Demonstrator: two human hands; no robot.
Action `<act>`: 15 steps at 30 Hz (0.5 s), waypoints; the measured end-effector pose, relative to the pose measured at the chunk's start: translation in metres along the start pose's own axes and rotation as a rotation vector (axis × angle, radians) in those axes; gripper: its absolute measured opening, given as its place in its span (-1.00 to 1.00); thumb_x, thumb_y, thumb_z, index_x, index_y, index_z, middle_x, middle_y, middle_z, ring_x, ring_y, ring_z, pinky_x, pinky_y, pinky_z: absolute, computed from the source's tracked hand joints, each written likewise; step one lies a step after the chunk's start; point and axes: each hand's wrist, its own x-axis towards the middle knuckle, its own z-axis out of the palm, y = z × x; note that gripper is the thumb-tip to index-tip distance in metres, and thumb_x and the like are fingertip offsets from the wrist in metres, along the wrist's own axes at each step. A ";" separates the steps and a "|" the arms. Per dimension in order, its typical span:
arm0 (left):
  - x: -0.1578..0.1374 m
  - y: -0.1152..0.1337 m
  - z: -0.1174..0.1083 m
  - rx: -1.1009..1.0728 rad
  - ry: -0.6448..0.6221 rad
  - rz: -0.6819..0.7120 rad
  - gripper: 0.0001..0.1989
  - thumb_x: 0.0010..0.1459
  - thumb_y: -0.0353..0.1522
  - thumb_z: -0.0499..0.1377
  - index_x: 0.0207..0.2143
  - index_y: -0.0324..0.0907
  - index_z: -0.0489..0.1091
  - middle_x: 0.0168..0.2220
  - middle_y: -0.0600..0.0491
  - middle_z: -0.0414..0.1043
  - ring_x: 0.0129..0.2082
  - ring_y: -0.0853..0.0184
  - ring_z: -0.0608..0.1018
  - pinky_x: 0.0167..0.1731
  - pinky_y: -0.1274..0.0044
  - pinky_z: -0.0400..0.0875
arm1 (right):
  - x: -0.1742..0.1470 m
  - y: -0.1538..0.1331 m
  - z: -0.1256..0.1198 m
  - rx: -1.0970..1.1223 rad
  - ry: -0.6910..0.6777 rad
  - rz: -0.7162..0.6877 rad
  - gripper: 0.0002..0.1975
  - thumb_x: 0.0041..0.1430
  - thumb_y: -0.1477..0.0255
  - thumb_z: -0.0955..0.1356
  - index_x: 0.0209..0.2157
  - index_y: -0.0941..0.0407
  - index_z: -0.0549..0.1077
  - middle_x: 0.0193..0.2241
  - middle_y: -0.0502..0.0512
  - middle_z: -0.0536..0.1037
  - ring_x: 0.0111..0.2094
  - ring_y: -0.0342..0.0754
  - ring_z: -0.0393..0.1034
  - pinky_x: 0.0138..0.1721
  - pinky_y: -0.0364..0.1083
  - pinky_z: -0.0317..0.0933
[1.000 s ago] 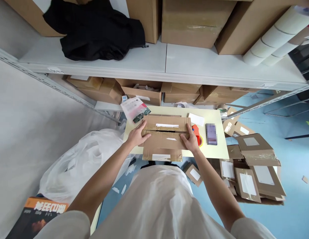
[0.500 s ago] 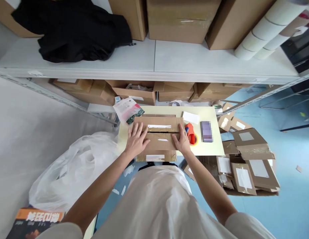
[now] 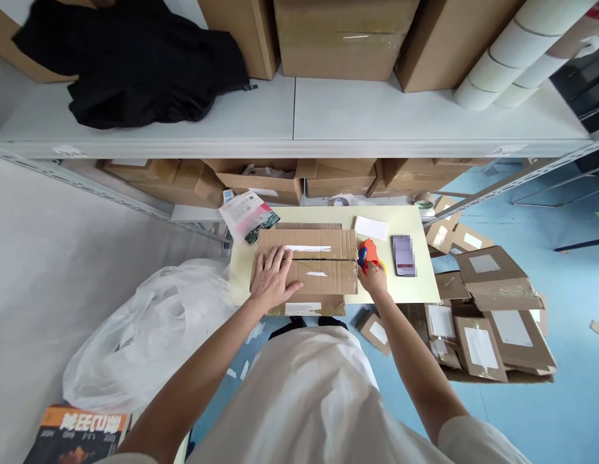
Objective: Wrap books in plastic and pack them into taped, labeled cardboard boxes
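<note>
A brown cardboard box (image 3: 323, 277) lies on the pale table with its two top flaps meeting along a dark seam. My left hand (image 3: 273, 278) rests flat on its left part, fingers spread. To the right of the box, my right hand (image 3: 373, 278) is closed around an orange tape dispenser (image 3: 368, 250), which still lies at table level; its fingers are partly hidden. Beneath the box's near side, another piece of cardboard (image 3: 304, 307) sticks out toward me.
On the table (image 3: 427, 283) are a phone (image 3: 404, 256), a white slip (image 3: 371, 227) and a printed bag (image 3: 248, 216). Shelving (image 3: 377, 147) with boxes stands behind. Packed cartons (image 3: 483, 348) lie on the floor at right, a white plastic bag (image 3: 149, 335) at left.
My right hand has left the box's right edge and moved right onto the tape dispenser, closing on it. My left hand has shifted slightly right and stays on the box.
</note>
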 end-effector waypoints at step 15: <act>0.025 -0.043 -0.024 -0.106 -0.031 0.090 0.16 -0.44 0.16 0.35 0.24 -0.09 0.19 0.36 -0.25 -0.15 0.31 -0.32 -0.11 0.16 -0.16 -0.32 | -0.016 0.032 -0.051 0.188 0.031 -0.174 -0.48 0.11 0.25 0.26 0.08 0.17 0.24 -0.31 0.21 0.57 -0.32 0.10 0.46 -0.29 0.05 0.30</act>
